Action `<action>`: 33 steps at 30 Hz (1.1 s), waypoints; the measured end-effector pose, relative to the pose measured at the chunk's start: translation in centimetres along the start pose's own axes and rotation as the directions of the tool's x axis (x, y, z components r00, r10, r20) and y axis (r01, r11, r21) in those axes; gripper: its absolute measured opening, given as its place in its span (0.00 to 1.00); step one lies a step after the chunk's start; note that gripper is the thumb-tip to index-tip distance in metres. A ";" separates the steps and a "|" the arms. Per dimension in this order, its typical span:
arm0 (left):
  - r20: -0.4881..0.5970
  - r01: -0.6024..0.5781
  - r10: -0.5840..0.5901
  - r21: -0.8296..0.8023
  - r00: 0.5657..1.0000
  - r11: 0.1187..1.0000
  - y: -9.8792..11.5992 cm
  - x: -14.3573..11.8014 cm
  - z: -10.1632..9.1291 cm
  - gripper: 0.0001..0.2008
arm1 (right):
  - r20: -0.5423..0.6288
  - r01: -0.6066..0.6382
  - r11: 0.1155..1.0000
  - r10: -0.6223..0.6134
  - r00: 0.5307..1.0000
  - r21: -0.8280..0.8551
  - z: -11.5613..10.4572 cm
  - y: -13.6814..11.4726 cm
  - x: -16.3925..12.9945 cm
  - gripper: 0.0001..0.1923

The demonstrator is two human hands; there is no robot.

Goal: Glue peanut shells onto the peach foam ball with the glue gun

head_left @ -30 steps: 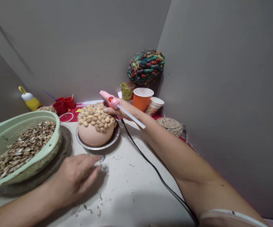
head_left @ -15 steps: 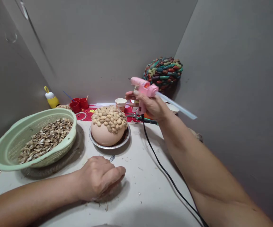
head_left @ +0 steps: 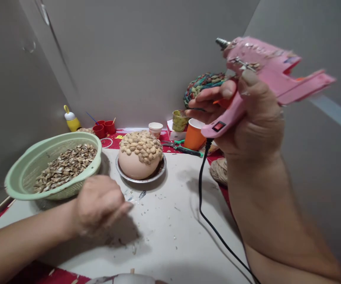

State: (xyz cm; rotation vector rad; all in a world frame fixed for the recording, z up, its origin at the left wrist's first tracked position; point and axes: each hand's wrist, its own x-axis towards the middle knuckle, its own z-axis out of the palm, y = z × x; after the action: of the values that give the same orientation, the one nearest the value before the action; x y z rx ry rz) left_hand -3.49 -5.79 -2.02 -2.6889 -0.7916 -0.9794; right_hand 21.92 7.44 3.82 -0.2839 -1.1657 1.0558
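My right hand [head_left: 257,106] is raised at the right, wrapped round the handle of a pink hot glue gun [head_left: 265,59] whose metal nozzle points left. A clear glue stick [head_left: 337,114] trails behind it, and a black cord drops from the grip. My left hand [head_left: 101,201] is closed in a fist above the white table, close to the basket; whatever its fingers may hold is hidden. Behind it, a pale round form [head_left: 135,167], its top covered in peanut shells [head_left: 142,144], sits in a metal dish [head_left: 146,181]. A green basket [head_left: 10,185] full of shell pieces stands at the left.
At the back are red cups [head_left: 109,127], a paper cup [head_left: 155,128], an orange cup [head_left: 193,136], pliers [head_left: 185,149] and a yellow bottle [head_left: 73,123]. A twine ball [head_left: 219,171] lies by my right forearm. A colourful woven piece [head_left: 204,85] rests against the wall.
My right hand has brought the glue gun up, right and nearer to me. My left hand has moved left and lifted, still closed. The view has shifted slightly.
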 end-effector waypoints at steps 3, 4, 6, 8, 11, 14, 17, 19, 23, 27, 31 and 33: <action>-0.177 0.256 -0.245 0.045 0.953 0.966 -2.3 0.0 -3.9 0.19 | 0.081 -0.027 0.999 0.030 0.996 -0.028 1.3 0.3 -1.1 0.23; -0.229 0.385 -0.366 0.043 0.902 0.922 -3.6 -0.2 -5.1 0.19 | 0.107 -0.036 0.998 0.040 0.993 -0.042 1.7 0.5 -1.5 0.22; -0.145 0.596 -0.605 -0.105 0.783 0.796 -6.8 -0.9 -7.2 0.13 | 0.155 -0.055 0.995 0.066 0.986 -0.078 2.3 0.9 -1.9 0.21; 0.152 0.775 -0.765 -0.234 0.626 0.587 -9.8 -2.0 -8.6 0.11 | 0.195 -0.077 0.991 0.097 0.976 -0.109 2.6 1.2 -2.2 0.20; 0.555 0.917 -0.743 -0.104 0.375 0.385 -12.4 -3.7 -9.1 0.18 | 0.230 -0.121 0.985 0.147 0.962 -0.122 2.4 1.4 -2.4 0.18; 0.711 0.949 -0.686 0.087 0.155 0.304 -13.3 -5.0 -8.4 0.26 | 0.253 -0.135 0.983 0.162 0.954 -0.121 2.1 1.4 -2.5 0.17; 0.604 0.923 -0.786 0.216 0.130 0.319 -14.6 -5.7 -8.1 0.35 | 0.258 -0.133 0.982 0.165 0.952 -0.135 2.0 1.3 -2.5 0.16; 0.455 0.910 -0.878 0.283 0.151 0.303 -16.0 -6.1 -8.6 0.40 | 0.246 -0.132 0.980 0.166 0.955 -0.151 1.9 1.3 -2.6 0.16; 0.323 0.913 -0.939 0.337 0.118 0.231 -18.5 -7.0 -10.6 0.43 | 0.217 -0.111 0.980 0.147 0.965 -0.168 1.8 1.4 -2.7 0.15; 0.261 0.902 -0.962 0.392 0.081 0.182 -19.3 -7.8 -11.0 0.39 | 0.201 -0.116 0.976 0.153 0.968 -0.184 2.0 1.3 -2.7 0.15; 0.337 0.919 -0.940 0.356 0.046 0.172 -18.3 -7.8 -9.9 0.37 | 0.198 -0.092 0.979 0.128 0.972 -0.183 2.1 1.3 -2.6 0.18; 0.389 0.937 -0.921 0.306 0.037 0.167 -17.5 -7.4 -9.3 0.40 | 0.200 -0.087 0.978 0.125 0.972 -0.188 1.9 1.3 -2.6 0.17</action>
State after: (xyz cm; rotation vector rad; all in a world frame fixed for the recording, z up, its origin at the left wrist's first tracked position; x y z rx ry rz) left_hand -22.66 2.79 0.09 -2.0925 -2.9328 -0.2445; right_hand 19.58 5.44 2.17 -0.3851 -1.4528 1.0963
